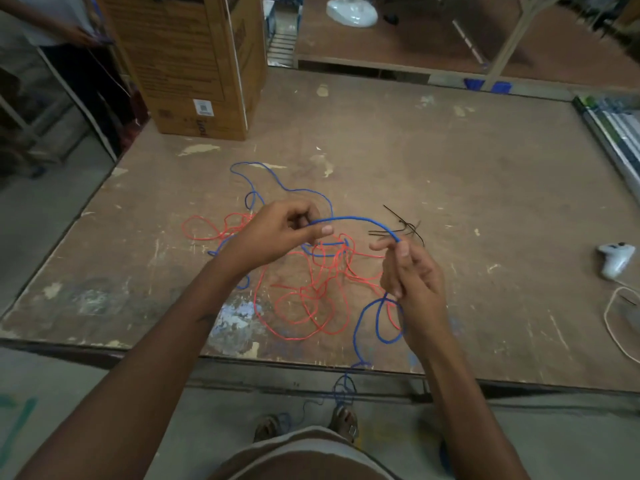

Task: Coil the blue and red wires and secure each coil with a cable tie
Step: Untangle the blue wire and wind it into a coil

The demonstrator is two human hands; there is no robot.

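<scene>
A blue wire (356, 220) arches in the air between both hands. My left hand (277, 233) pinches it between thumb and fingers. My right hand (412, 275) grips it near its end, and blue loops (381, 320) hang below that hand. More blue wire trails across the table to the far left and drops over the near edge to the floor. The red wire (311, 299) lies loose and tangled on the table under my hands. A few black cable ties (401, 226) lie just beyond my right hand.
A tall cardboard box (194, 64) stands at the table's far left corner. A white controller (616, 258) with a pale cord lies near the right edge. A person stands at the far left. The wooden table (450, 161) is scuffed.
</scene>
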